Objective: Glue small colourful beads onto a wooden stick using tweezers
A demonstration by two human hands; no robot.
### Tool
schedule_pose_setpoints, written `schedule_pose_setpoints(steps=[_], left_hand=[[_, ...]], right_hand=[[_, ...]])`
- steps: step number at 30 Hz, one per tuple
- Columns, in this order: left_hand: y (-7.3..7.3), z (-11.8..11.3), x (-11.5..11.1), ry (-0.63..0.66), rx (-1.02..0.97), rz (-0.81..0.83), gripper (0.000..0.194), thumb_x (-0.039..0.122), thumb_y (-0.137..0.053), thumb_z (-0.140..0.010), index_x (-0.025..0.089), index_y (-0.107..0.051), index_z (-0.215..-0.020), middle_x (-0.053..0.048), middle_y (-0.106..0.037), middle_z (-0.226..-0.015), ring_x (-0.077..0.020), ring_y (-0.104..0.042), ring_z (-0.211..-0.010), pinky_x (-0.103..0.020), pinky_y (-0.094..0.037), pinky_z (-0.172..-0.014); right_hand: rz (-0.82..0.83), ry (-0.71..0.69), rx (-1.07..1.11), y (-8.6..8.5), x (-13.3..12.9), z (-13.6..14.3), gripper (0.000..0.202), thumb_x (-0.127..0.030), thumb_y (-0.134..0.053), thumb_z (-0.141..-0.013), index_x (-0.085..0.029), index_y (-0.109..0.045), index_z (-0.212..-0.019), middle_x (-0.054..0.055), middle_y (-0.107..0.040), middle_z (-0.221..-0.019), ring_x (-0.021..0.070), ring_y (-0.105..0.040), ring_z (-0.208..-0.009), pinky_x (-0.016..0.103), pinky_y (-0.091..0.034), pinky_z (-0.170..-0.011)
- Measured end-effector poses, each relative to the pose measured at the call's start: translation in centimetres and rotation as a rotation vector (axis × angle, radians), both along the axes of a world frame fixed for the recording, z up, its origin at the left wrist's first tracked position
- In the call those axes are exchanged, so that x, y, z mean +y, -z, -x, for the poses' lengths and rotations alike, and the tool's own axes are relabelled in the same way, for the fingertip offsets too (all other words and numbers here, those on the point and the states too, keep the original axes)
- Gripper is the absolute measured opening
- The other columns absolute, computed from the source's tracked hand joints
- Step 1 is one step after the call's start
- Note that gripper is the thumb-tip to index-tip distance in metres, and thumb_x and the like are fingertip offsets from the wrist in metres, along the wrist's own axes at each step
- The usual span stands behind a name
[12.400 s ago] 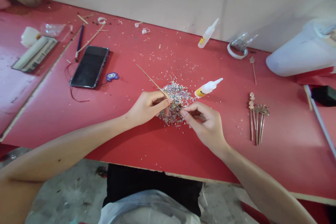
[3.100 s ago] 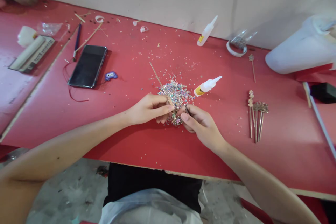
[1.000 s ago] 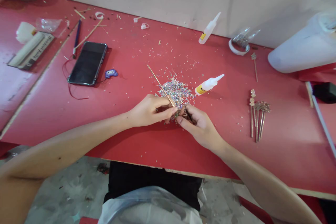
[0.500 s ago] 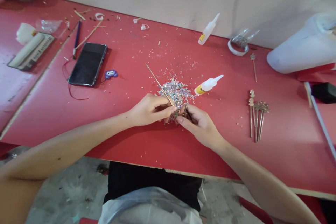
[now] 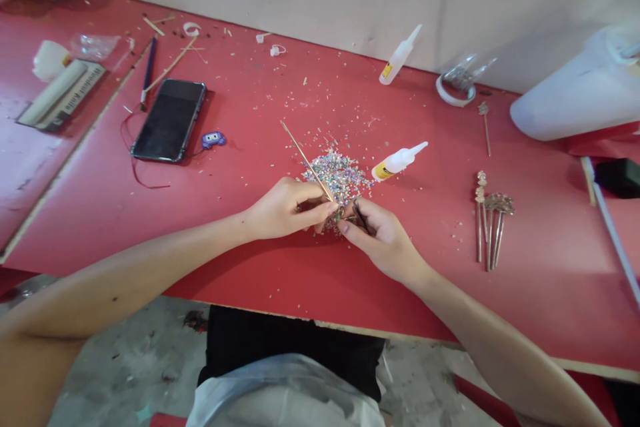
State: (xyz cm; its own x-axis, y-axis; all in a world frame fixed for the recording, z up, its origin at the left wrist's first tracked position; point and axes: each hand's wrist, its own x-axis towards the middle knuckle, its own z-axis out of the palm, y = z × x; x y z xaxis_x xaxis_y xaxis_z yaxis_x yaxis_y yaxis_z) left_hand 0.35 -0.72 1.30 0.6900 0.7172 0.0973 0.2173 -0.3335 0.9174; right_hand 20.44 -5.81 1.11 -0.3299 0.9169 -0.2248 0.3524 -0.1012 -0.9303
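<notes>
My left hand (image 5: 295, 209) pinches a thin gold hair stick (image 5: 307, 163), which slants up and left from the fingertips. Its decorated end (image 5: 338, 213) sits between both hands and is partly hidden by the fingers. Fingers of my right hand (image 5: 377, 235) are curled around a dark slim metal tool (image 5: 359, 216), mostly covered, so its kind does not show. Right fingertips meet the decorated end beside my left thumb. Beneath and behind the hands spreads a heap of small shiny multicoloured chips (image 5: 340, 172). A white glue bottle (image 5: 399, 162) with a yellow label lies just right of the heap.
Another glue bottle (image 5: 399, 57) stands near the wall. At right lie several ornamented hair sticks (image 5: 493, 227), a lone one (image 5: 486, 127) and a white cylinder (image 5: 575, 93). To the left are a phone (image 5: 169, 121), a purple charm (image 5: 213, 140), a brush (image 5: 149, 73) and a knife box (image 5: 61, 97).
The whole view has shifted slightly. Both hands keep their grip and almost the same pose around the hair stick's decorated end.
</notes>
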Motion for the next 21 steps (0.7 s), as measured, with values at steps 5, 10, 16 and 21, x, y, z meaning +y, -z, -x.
schedule_pose_setpoints(steps=[5, 10, 16, 21], left_hand=[[-0.08, -0.03, 0.04, 0.003, -0.026, 0.031, 0.031, 0.026, -0.049, -0.094, 0.014, -0.058, -0.067, -0.002, -0.066, -0.059, -0.0068, -0.055, -0.049, -0.017, -0.044, -0.052], [-0.08, -0.07, -0.01, -0.003, -0.019, 0.002, 0.031, 0.026, -0.049, -0.094, 0.014, -0.059, -0.067, -0.002, -0.066, -0.058, -0.0068, -0.055, -0.048, -0.017, -0.044, -0.051], [0.03, -0.08, -0.07, -0.011, -0.002, -0.038, 0.031, 0.027, -0.050, -0.093, 0.014, -0.060, -0.067, -0.002, -0.067, -0.059, -0.0069, -0.055, -0.048, -0.016, -0.044, -0.050], [0.15, -0.08, 0.00, -0.004, 0.001, -0.054, 0.032, 0.027, -0.049, -0.093, 0.014, -0.060, -0.066, -0.002, -0.067, -0.059, -0.0068, -0.055, -0.047, -0.017, -0.043, -0.049]], right_hand=[[-0.019, -0.021, 0.028, 0.30, 0.06, -0.28, 0.019, -0.038, -0.053, -0.090, -0.021, -0.052, -0.081, -0.003, -0.043, -0.069, 0.0115, -0.037, -0.061, 0.026, -0.031, -0.057], [-0.025, -0.010, 0.030, 0.27, -0.04, -0.20, 0.018, -0.036, -0.053, -0.090, -0.021, -0.050, -0.079, -0.003, -0.043, -0.069, 0.0115, -0.037, -0.062, 0.027, -0.031, -0.058], [-0.032, 0.024, -0.013, 0.10, -0.12, 0.10, 0.016, -0.030, -0.054, -0.087, -0.021, -0.047, -0.075, -0.005, -0.039, -0.065, 0.0102, -0.034, -0.058, 0.025, -0.030, -0.055], [-0.034, 0.025, -0.016, 0.14, -0.04, 0.13, 0.017, -0.030, -0.053, -0.087, -0.021, -0.047, -0.075, -0.004, -0.041, -0.066, 0.0105, -0.035, -0.059, 0.025, -0.030, -0.056]])
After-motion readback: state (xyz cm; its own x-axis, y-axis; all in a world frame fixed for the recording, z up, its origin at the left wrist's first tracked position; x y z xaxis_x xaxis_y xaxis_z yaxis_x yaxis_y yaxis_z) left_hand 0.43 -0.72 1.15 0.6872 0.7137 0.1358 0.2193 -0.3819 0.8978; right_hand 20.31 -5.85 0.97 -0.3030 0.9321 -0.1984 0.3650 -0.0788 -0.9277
